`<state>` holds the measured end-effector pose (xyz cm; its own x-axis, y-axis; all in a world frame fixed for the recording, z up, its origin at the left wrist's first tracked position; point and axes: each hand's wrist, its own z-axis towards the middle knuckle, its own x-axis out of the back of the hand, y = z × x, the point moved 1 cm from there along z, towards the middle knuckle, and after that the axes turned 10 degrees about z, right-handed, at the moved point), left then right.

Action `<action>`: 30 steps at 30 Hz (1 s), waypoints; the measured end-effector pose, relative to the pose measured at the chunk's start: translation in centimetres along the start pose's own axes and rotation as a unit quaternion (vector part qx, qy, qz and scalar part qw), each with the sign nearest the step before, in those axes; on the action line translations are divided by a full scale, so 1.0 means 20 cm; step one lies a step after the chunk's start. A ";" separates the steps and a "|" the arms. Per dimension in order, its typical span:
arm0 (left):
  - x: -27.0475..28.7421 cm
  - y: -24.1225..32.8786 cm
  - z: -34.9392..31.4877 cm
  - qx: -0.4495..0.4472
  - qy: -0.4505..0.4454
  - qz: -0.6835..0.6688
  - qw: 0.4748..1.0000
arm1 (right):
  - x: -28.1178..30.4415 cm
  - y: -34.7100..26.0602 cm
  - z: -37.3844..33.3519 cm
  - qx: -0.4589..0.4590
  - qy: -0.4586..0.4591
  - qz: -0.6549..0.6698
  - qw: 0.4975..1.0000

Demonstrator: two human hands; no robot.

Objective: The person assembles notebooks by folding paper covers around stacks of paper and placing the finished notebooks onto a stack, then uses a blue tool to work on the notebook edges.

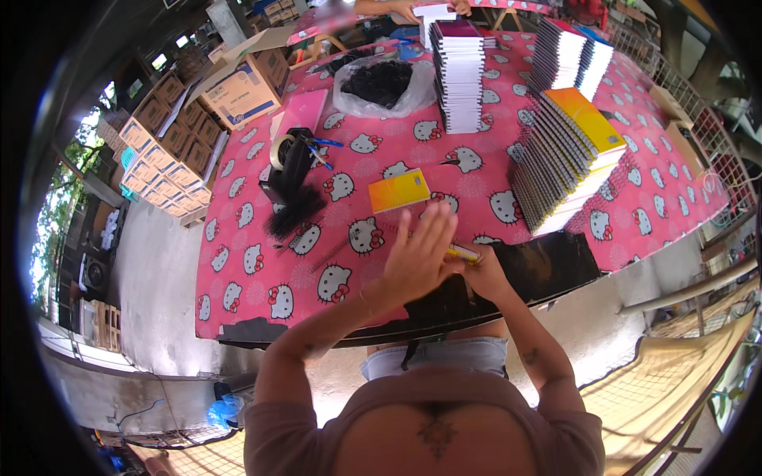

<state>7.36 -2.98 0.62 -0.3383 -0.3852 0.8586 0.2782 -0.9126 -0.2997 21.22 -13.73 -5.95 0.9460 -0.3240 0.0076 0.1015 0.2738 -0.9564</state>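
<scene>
My right hand [486, 274] is closed on a small yellow notebook [463, 253] at the table's near edge. Just beside it, my left hand [421, 255] is held flat with its fingers stretched out, partly covering the notebook. A thin dark spiral coil [329, 255] runs along the cloth toward my left hand; whether it touches the hand or the notebook is hidden. Beyond my fingers lies another small notebook [399, 191] with a yellow-orange cover. Loose black coils [298, 216] are heaped to the left, near a black tape dispenser [292, 166].
Spiral-bound yellow notebooks [567, 159] stand stacked at right, with taller stacks [459, 75] behind. A plastic bag of black coils [379, 83], blue-handled tools [321, 152] and a pink sheet [303, 111] lie farther back. Cardboard boxes [242, 94] stand left. Another person's hands [405, 9] work across the table.
</scene>
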 end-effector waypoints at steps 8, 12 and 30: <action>-0.09 0.08 -0.06 -0.031 -0.024 -0.046 0.998 | 0.04 0.12 -0.05 -0.042 0.048 -0.014 0.998; -0.06 0.14 -0.13 -0.057 -0.047 -0.092 0.993 | 0.05 0.13 -0.06 -0.017 0.031 -0.036 0.999; -0.13 0.05 -0.04 -0.016 0.090 -0.220 0.971 | 0.21 -0.19 -0.12 -0.037 0.012 -0.022 0.999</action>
<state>7.71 -3.06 -2.19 -0.5700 0.0282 0.8211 0.0435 -0.9970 0.0644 24.12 -18.41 -2.92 0.9333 -0.3564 0.0439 0.1188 0.1909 -0.9744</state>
